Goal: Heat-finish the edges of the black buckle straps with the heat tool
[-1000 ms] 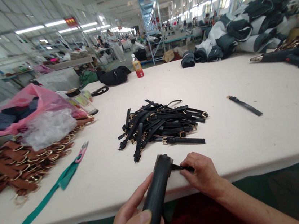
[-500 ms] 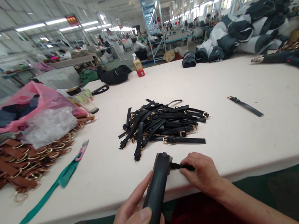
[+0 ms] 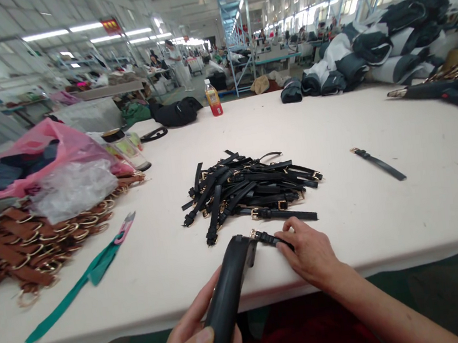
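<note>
My left hand [image 3: 190, 335] is wrapped around a long, smooth, black curved piece [image 3: 228, 299], possibly leather, whose kind I cannot make out. Its lower end is hidden by the hand and the frame edge. Between the thumb and fingers of my right hand [image 3: 308, 251] is a short black buckle strap [image 3: 265, 237]. The strap's gold buckle points left, close by the black piece's upper end; whether they touch I cannot tell. Just beyond both hands lies a pile of black buckle straps [image 3: 251, 182] with gold buckles.
One separate buckle strap [image 3: 378, 164] lies on the white table [image 3: 332, 125] to the right. A heat gun [image 3: 432, 92] lies at the far right. At left are pink-handled snips [image 3: 125, 228] with a green ribbon and brown straps [image 3: 17, 247] with rings. A drink bottle [image 3: 212, 98] stands at the back.
The buckle strap's gold buckle now shows beside the black piece's upper end, where it was hidden. My left hand and the black piece have shifted slightly left and down.
</note>
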Tool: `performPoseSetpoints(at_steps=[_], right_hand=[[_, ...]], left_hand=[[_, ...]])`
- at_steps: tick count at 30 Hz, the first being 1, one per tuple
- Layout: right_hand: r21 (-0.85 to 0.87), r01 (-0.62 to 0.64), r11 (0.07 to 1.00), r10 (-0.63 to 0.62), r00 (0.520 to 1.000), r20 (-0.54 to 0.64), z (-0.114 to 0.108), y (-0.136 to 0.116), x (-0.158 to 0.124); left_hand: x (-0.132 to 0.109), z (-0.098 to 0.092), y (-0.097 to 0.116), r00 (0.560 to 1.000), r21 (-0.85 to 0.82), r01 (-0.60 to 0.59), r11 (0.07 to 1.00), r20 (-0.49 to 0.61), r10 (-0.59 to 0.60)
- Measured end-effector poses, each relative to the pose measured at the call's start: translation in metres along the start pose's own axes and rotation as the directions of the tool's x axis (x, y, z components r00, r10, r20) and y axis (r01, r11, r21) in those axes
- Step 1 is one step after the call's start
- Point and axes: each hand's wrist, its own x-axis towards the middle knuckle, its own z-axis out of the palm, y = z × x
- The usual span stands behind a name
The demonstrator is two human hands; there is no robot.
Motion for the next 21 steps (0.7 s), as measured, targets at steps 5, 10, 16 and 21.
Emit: performPoseSetpoints(at_steps=[5,10,16,21], right_hand=[[-0.037,0.056,0.998,-0.057,0.998,-0.037,0.005,0.002,0.000],[-0.017,0.086,0.996,-0.086,0.996,-0.006,0.007,0.004,0.001],[-0.007,0.118,0.993,-0.118,0.993,0.023,0.005,0.003,0.005],[0.024,0.126,0.992,-0.127,0.992,0.016,0.009,0.007,0.003]], left_hand=[[0.006,-0.001,-0.005,1.000,-0.068,0.000,0.998,0.017,0.001],[0.013,0.000,-0.011,1.000,-0.124,-0.005,0.992,-0.004,0.005],[0.021,0.009,-0.004,1.000,-0.066,-0.009,0.998,0.000,0.009],[0.032,0.010,-0.003,0.996,-0.039,-0.081,0.996,-0.034,0.080]])
